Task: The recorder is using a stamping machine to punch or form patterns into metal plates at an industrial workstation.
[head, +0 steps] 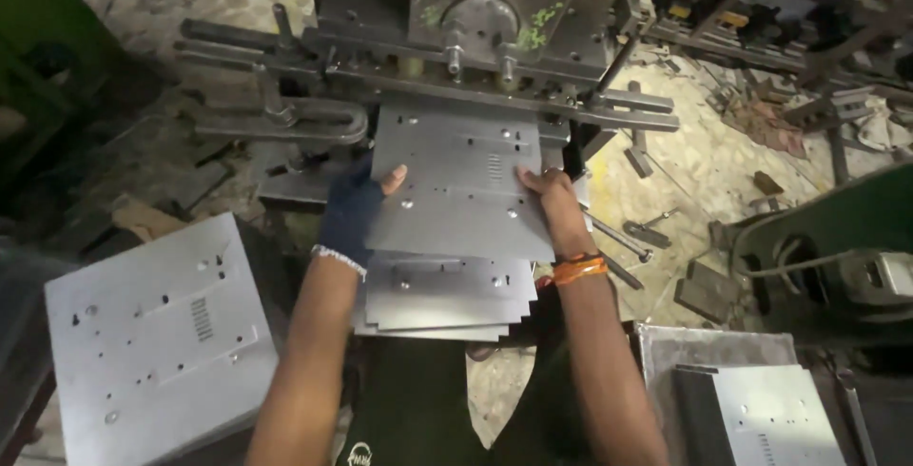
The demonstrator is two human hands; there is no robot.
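Sheet metal panel (456, 181), grey and punched with small holes and a slotted vent, sits with its far edge pushed under the head of the press (475, 38). The left hand (357, 204), in a dark fingerless glove, has its grip closed on the panel's left edge, thumb on top. The right hand (552, 200), bare with an orange band at the wrist, clamps the right edge the same way. Just below both grips lie more panels in a stack (442, 300), fanned a little. Judging by the holes already in it, the held panel looks part-worked. A pile of like panels (152, 333) rests well out beyond the left grip, and another (770, 409) lies beyond the right grip. The held panel's long axis appears to run away from the person, its far end pointing into the press, tilted slightly clockwise.
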